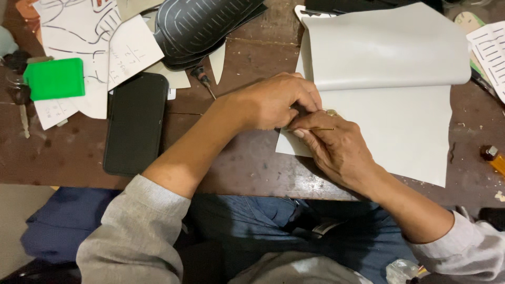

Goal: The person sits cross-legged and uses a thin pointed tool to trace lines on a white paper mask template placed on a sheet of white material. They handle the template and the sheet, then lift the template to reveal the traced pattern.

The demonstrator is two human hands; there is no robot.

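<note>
- The thin metal tool (315, 129) lies nearly level, its long axis running left to right across the near-left corner of the grey sheet (400, 131); its left end is hidden where the two hands meet, so which end is the tip cannot be told.
- The right hand (336, 144) comes in from the near right, knuckles up, fingers curled shut around the tool, and rests on the sheet's corner.
- The left hand (279, 100) reaches in from the near left, forearm slanting up and to the right. Its fingers are bent down and bunched tight against the sheet's left edge, touching the right hand's fingertips; whether they pinch anything is hidden.
- The grey sheet lies flat on the brown worktable (236, 163), its far part folded over toward the near side.
- A black phone (135, 123) lies face down to the left, well apart from the hands.
- Farther left sits a green block (54, 79) on white paper patterns (84, 31).
- A black lined piece (205, 23) lies at the far edge, with a small awl (202, 79) just near of it.
</note>
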